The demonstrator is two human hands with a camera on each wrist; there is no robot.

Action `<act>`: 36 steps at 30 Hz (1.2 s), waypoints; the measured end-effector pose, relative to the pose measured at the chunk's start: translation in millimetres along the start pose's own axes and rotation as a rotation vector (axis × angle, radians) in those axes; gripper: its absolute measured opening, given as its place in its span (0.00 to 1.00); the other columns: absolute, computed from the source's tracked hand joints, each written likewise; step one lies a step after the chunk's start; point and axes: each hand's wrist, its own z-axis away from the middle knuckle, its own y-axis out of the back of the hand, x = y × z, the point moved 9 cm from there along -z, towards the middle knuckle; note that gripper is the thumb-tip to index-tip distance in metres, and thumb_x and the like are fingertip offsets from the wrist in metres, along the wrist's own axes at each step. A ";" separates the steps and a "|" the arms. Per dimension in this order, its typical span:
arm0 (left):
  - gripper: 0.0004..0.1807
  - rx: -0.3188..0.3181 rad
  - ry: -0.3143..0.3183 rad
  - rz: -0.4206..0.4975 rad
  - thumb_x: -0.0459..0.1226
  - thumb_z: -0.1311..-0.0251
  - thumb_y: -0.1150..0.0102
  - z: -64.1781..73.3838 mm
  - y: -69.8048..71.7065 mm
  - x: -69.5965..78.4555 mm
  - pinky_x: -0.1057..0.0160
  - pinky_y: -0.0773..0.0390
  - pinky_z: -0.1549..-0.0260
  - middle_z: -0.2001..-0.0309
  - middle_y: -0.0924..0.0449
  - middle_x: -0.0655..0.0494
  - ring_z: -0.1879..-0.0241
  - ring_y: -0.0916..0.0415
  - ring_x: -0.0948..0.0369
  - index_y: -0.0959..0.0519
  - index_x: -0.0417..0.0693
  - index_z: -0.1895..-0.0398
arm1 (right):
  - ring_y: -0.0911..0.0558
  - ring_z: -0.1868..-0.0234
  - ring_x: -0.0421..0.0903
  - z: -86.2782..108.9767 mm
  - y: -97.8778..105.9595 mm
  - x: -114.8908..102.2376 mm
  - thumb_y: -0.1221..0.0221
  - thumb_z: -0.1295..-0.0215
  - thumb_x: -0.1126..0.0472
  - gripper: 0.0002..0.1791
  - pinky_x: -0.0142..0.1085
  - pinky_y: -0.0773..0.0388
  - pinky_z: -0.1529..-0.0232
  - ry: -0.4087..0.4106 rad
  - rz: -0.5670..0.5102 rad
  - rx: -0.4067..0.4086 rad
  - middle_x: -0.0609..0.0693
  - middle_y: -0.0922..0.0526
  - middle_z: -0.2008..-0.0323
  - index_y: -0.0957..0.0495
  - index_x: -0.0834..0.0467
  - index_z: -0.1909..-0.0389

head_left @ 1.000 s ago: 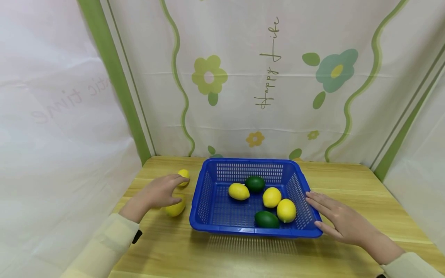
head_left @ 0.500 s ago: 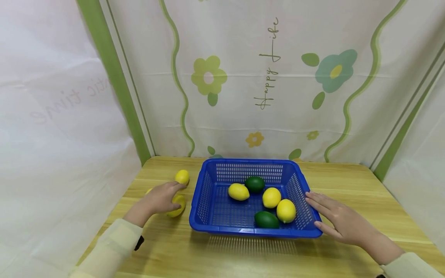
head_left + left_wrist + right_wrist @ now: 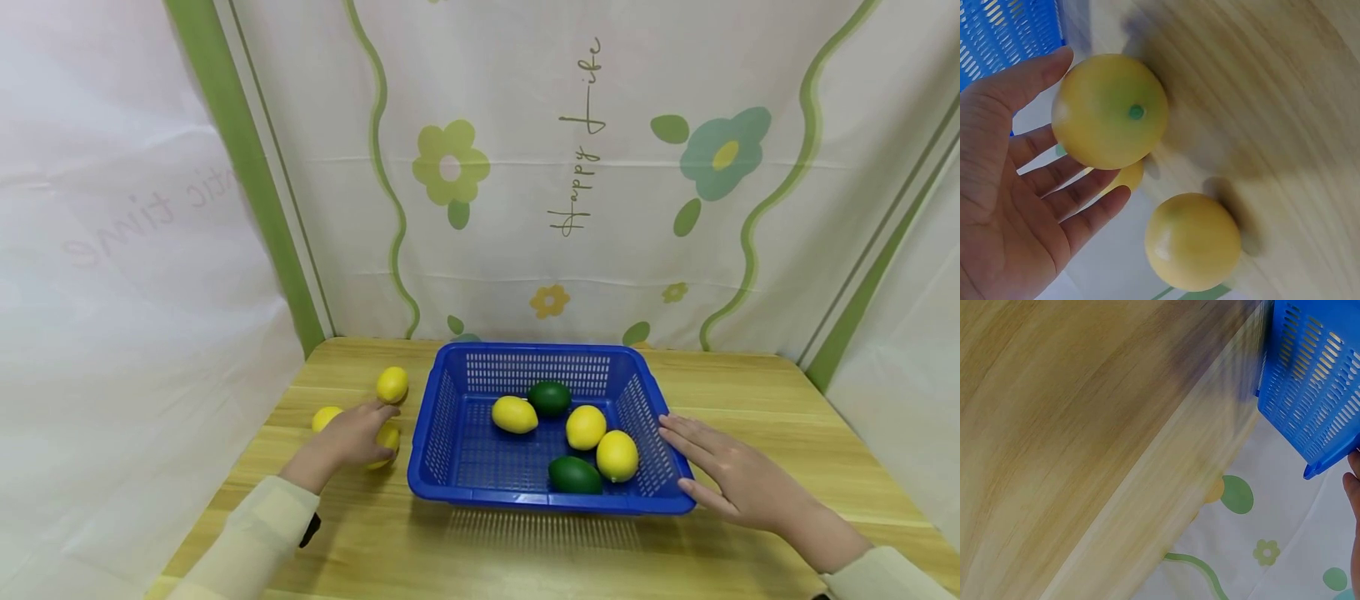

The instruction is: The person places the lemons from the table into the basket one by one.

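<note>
In the head view, my left hand (image 3: 348,437) is at a lemon (image 3: 387,442) on the table left of the basket, partly covering it. The left wrist view shows this yellow lemon (image 3: 1110,112) with a green stem spot, between the thumb tip and the extended, spread fingers; the palm is apart from it. My right hand (image 3: 738,475) rests its straight fingers against the right rim of the blue plastic basket (image 3: 525,500). Inside the basket lie three yellow lemons (image 3: 586,427) and two dark green oval fruits (image 3: 575,475).
Another lemon (image 3: 392,385) lies just beyond my left fingertips. One more lemon (image 3: 326,417) sits left of that hand, partly hidden by it. The wooden table (image 3: 720,375) meets a flower-printed curtain (image 3: 525,250) at the back, with white curtains at both sides.
My left hand has come down and slightly right around the near lemon, uncovering the other two loose lemons. The right hand and the basket have stayed in place.
</note>
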 end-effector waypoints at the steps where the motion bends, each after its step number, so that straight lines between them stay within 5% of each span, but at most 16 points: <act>1: 0.36 0.001 0.003 0.003 0.43 0.51 0.26 0.1 -0.7 -0.3 0.46 0.26 0.46 0.42 0.26 0.43 0.42 0.28 0.45 0.27 0.38 0.39 | 0.40 0.29 0.45 0.0 0.1 -0.2 0.46 0.29 0.46 0.31 0.25 0.55 0.31 0.001 0.000 0.001 0.59 0.31 0.34 0.29 0.65 0.36; 36: 0.35 -0.068 0.055 0.067 0.41 0.55 0.23 -1.4 -20.6 -2.7 0.48 0.23 0.52 0.46 0.23 0.45 0.52 0.24 0.50 0.26 0.40 0.42 | 0.39 0.29 0.45 -0.5 0.8 -1.1 0.45 0.30 0.46 0.31 0.25 0.54 0.31 -0.007 -0.004 0.003 0.58 0.31 0.34 0.28 0.65 0.37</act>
